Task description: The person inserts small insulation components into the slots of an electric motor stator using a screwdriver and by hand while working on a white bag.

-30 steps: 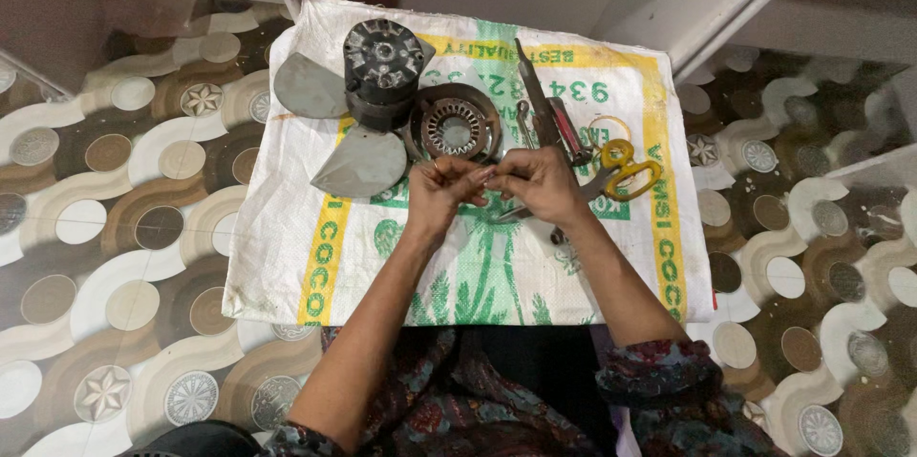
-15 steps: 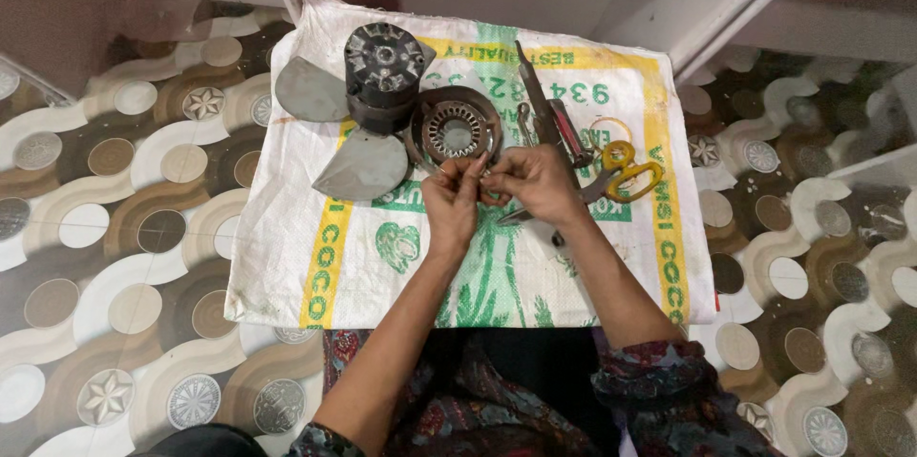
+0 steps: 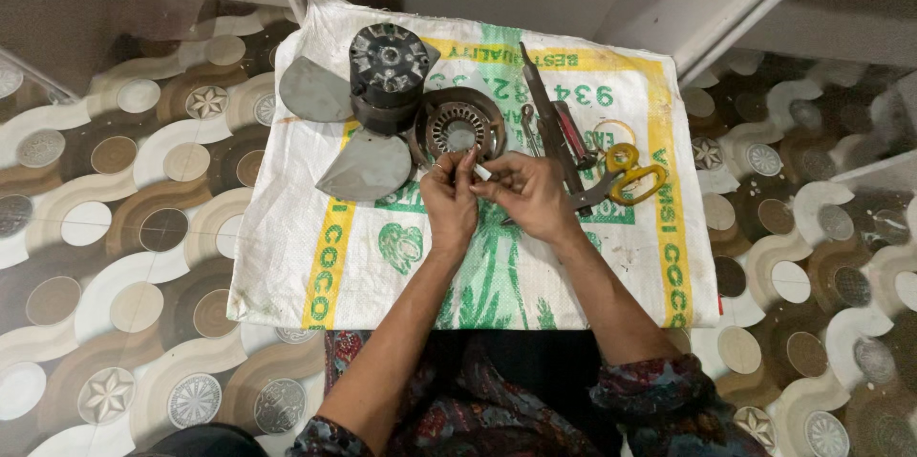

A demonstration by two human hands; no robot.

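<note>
Both hands, left hand (image 3: pixel 451 197) and right hand (image 3: pixel 523 191), pinched a small white strip (image 3: pixel 480 171) beside the round dark metal stator (image 3: pixel 457 127); fan (image 3: pixel 382 85) lay dismantled, winding work unfinished.

The person wore a dark garment printed with a dense multicoloured pattern in reds, blues and greens. Sleeves were gathered at or above the elbows on both arms, leaving the forearms bare. The left hand (image 3: pixel 449 204) and right hand (image 3: pixel 527 191) were bare, without gloves. No rings or wristwear could be made out.
</note>
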